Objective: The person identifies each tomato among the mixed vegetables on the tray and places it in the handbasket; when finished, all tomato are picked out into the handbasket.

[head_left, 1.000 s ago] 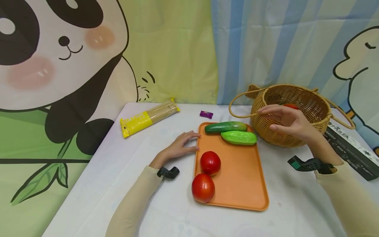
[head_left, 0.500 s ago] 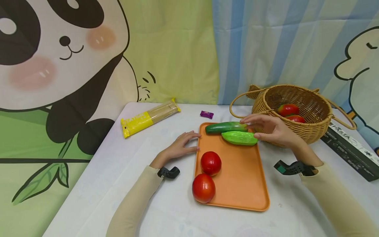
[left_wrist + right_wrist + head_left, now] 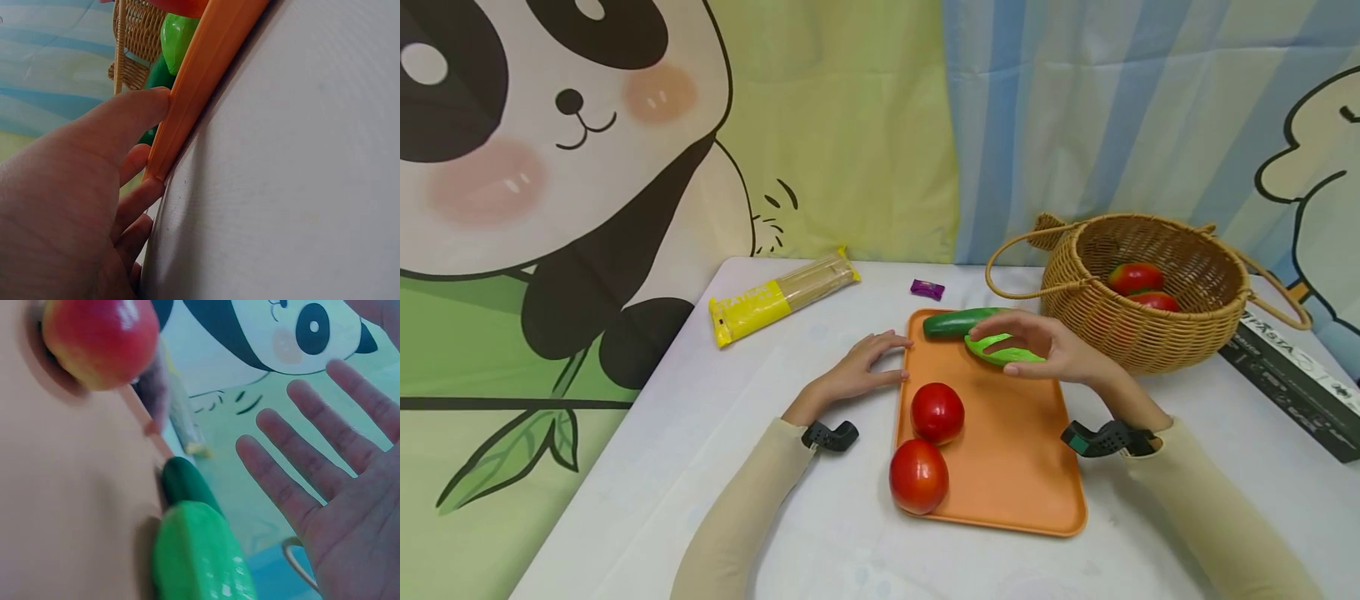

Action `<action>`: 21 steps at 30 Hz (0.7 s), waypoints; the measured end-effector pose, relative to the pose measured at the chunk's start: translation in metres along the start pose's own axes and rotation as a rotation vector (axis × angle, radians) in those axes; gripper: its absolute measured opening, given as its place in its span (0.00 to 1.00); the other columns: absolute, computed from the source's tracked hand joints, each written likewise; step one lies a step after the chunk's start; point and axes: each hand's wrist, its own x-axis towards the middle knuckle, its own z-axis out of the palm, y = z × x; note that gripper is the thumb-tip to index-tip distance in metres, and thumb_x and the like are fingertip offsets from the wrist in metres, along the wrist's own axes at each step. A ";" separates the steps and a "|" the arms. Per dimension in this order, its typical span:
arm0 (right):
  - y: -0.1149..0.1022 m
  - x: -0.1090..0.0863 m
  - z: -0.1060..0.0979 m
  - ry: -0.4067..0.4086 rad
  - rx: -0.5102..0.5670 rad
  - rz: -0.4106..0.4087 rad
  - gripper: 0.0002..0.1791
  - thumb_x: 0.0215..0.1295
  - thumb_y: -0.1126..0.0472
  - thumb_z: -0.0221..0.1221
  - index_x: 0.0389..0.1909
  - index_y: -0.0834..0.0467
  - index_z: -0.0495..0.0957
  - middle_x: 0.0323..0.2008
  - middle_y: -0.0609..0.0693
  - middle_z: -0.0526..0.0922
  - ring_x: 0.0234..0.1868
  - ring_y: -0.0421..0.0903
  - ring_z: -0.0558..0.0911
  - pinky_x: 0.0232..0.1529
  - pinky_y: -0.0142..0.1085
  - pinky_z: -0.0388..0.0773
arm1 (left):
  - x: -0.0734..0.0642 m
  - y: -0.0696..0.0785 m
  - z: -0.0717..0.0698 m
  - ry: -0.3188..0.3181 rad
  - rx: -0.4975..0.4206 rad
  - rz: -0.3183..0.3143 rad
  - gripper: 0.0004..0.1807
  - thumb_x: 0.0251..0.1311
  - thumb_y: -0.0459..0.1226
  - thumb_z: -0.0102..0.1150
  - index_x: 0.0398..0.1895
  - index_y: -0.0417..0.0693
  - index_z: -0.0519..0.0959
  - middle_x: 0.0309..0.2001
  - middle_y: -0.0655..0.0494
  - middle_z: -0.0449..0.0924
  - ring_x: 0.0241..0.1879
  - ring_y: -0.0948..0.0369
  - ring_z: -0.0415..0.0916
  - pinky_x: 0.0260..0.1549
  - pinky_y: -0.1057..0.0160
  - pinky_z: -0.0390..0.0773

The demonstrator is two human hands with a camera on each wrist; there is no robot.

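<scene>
In the head view my left hand (image 3: 857,369) lies at the left edge of the orange tray (image 3: 1000,475), its thumb and fingertips right at the rim. The left wrist view has the thumb and fingers against the tray's outer side (image 3: 199,75). My right hand (image 3: 1041,346) hangs over the tray's far end, holding nothing, and partly covers a dark green cucumber (image 3: 951,324) and a bright green ribbed gourd (image 3: 992,350). Spread, straight fingers (image 3: 300,469) show in the right wrist view beside the gourd (image 3: 197,556). Two shiny red round fruits (image 3: 937,413) sit along the tray's left side.
A wicker basket (image 3: 1138,342) with two red-green fruits (image 3: 1135,278) stands behind the tray at right, its handle loop out leftward. Beside it lies a black-and-white box (image 3: 1292,387). A yellow pasta pack (image 3: 782,297) and a small purple packet (image 3: 927,289) lie at the back.
My right hand has moved left and toward me, from above the basket's rim to over the green vegetables, uncovering the fruits in the basket. The left hand stays at the tray's edge.
</scene>
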 end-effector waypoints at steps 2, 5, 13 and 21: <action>0.003 0.001 0.004 -0.006 0.014 0.042 0.31 0.57 0.80 0.59 0.62 0.76 0.61 0.60 0.64 0.73 0.63 0.49 0.73 0.60 0.50 0.74 | 0.000 0.001 0.000 -0.002 0.002 -0.008 0.31 0.64 0.48 0.61 0.69 0.57 0.67 0.73 0.55 0.61 0.76 0.56 0.44 0.75 0.52 0.36; 0.009 0.002 0.010 -0.033 0.026 0.075 0.32 0.58 0.80 0.59 0.63 0.74 0.60 0.61 0.64 0.72 0.63 0.48 0.74 0.61 0.51 0.74 | 0.000 0.001 0.000 -0.001 0.001 -0.012 0.31 0.64 0.48 0.61 0.69 0.58 0.67 0.73 0.55 0.61 0.76 0.56 0.44 0.75 0.51 0.35; 0.022 0.001 0.026 -0.127 -0.019 0.168 0.36 0.58 0.76 0.62 0.67 0.69 0.59 0.64 0.69 0.67 0.66 0.58 0.69 0.61 0.57 0.71 | 0.000 0.000 0.001 -0.003 0.008 -0.030 0.31 0.64 0.49 0.60 0.69 0.59 0.67 0.73 0.56 0.60 0.76 0.56 0.44 0.75 0.51 0.36; 0.028 0.004 0.039 -0.204 -0.044 0.278 0.41 0.57 0.67 0.68 0.70 0.63 0.59 0.67 0.69 0.63 0.69 0.63 0.63 0.66 0.64 0.58 | 0.002 0.000 0.000 -0.008 0.012 -0.029 0.30 0.64 0.49 0.60 0.69 0.58 0.67 0.73 0.56 0.61 0.76 0.57 0.44 0.75 0.53 0.35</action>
